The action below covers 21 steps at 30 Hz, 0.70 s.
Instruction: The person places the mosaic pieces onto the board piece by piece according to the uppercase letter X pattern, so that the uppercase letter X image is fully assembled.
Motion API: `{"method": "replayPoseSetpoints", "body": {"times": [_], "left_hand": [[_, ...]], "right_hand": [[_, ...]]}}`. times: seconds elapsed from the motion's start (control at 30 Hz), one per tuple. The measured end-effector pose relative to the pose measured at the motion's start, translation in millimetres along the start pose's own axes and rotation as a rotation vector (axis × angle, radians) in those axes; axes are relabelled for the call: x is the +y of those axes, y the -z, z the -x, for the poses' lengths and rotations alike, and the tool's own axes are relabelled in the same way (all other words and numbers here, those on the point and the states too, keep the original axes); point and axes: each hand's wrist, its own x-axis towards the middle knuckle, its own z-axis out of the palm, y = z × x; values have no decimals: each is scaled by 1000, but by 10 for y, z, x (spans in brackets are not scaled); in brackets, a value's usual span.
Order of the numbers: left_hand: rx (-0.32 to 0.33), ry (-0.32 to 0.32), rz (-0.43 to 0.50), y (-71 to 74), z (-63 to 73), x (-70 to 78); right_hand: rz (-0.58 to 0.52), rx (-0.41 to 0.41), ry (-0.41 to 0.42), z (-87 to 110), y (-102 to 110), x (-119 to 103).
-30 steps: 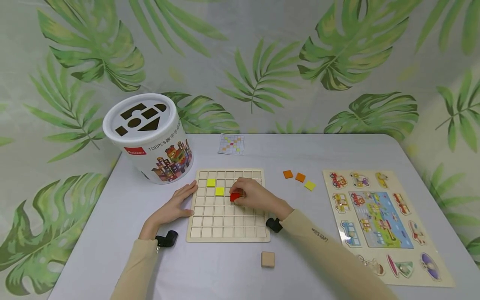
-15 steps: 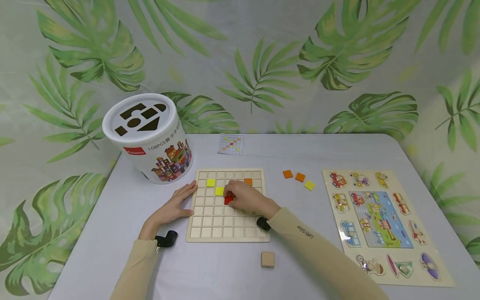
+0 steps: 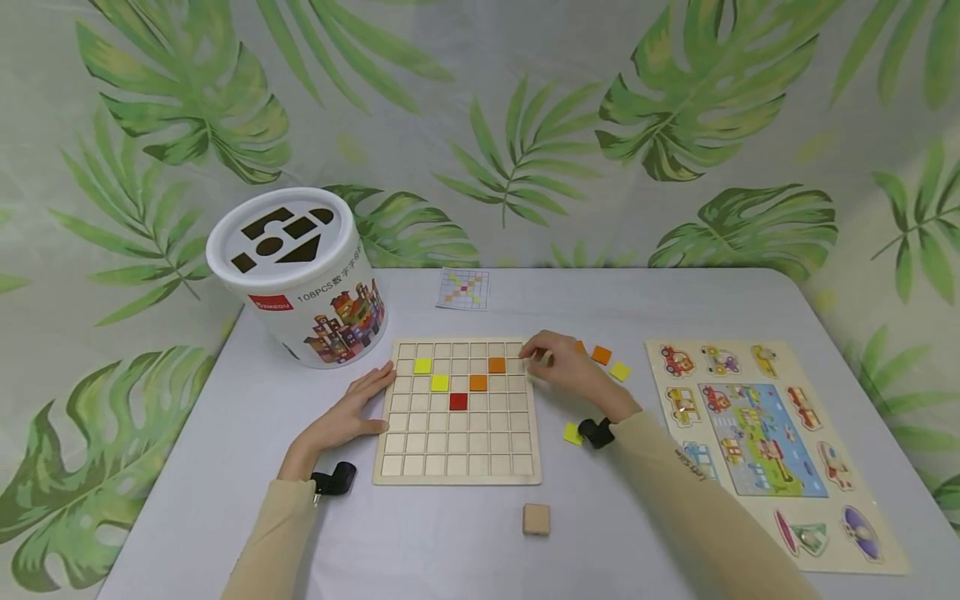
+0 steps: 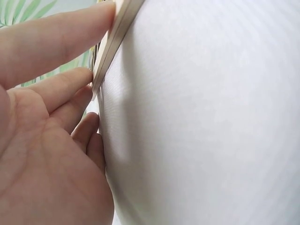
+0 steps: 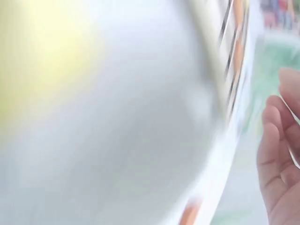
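A wooden grid board lies on the table. Two yellow tiles, two orange tiles and a red tile sit in its cells, with the red one at the lower point of a V. My left hand touches the board's left edge with extended fingers and thumb; the left wrist view shows the fingertips against the board's side. Over the board's upper right edge is my right hand, its fingers loosely bent and nothing visible between them. It partly covers an orange tile on the table.
Right of the board lie an orange tile and yellow tiles, one beside my right wrist. A picture puzzle is farther right. A white bucket stands at the back left, near a pattern card. A wooden block lies in front.
My right hand has set the red tile into a middle cell, let go, and moved right to the board's edge. The orange tiles on the board are now uncovered. My left hand stays put.
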Motion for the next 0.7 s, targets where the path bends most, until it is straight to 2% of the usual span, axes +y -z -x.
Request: {"method": "replayPoseSetpoints", "body": {"times": [0.13, 0.27, 0.37, 0.5, 0.7], "left_hand": [[-3, 3, -8, 3, 9, -9], [-4, 7, -14, 4, 9, -17], [-7, 7, -12, 3, 10, -14], [-10, 4, -11, 1, 5, -11], [-3, 3, -15, 0, -5, -10]], "right_hand": [[57, 82, -68, 116, 265, 312], [86, 76, -160, 171, 419, 489], [91, 58, -196, 177, 462, 543], [117, 37, -198, 161, 453, 594], [161, 36, -157, 113, 404, 602]]}}
